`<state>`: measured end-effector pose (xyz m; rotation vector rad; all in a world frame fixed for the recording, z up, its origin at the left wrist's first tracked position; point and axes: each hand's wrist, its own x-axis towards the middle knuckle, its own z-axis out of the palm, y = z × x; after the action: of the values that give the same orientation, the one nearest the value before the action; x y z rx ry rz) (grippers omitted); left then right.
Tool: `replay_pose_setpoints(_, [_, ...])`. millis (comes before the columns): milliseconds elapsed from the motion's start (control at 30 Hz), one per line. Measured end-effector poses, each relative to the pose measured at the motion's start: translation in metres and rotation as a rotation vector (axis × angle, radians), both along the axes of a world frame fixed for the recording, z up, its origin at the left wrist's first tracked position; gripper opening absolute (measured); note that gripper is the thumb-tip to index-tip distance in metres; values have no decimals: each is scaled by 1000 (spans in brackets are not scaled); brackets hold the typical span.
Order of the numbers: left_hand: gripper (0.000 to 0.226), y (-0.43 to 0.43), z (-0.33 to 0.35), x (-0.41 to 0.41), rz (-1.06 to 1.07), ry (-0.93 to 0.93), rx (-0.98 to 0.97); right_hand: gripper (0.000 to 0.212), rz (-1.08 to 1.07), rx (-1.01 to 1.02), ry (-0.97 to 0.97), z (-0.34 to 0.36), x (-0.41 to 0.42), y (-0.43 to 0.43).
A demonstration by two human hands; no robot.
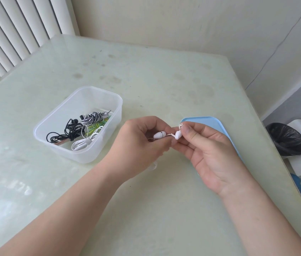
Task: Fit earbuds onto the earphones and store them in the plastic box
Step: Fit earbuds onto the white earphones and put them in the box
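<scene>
My left hand (140, 145) fingers pinching white earphone (159, 135); right hand (208, 152) fingers pinching second earphone (178, 134), above worktop (146, 209), right of plastic box (83, 156).

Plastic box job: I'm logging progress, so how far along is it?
Done: a black set, a striped set and a white set lie coiled in the plastic box. In hand: the left hand and right hand pinch the white earpieces of another pair. Remaining: finishing its earbuds, then boxing it.

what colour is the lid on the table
The lid is light blue, clearest in the head view.
</scene>
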<state>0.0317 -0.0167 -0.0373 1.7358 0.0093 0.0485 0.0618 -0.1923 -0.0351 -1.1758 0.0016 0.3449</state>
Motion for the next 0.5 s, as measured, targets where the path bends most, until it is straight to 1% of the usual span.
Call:
replay_pose_setpoints(133, [22,-3,1,-3,2,-127,75,11,-35,-2,20,0,-1,2])
replay_pose_setpoints(233, [15,-6,-2,-2,-8,-291,195,13,-34,-9,16,-1,-2,4])
replay_pose_setpoints(267, [12,-7,-2,-2,1,-313,206,12,-39,-9,20,-1,-2,5])
replay_pose_setpoints(333, [8,-7,-3,-2,34,-255,137,9,-41,-5,35,0,-2,4])
replay_pose_setpoints(400, [11,-7,-2,-3,60,-161,27,9,-17,-14,43,2,-2,3])
replay_pose_setpoints(500, [13,-4,0,-2,65,-102,-59,13,17,-14,59,3,-2,3])
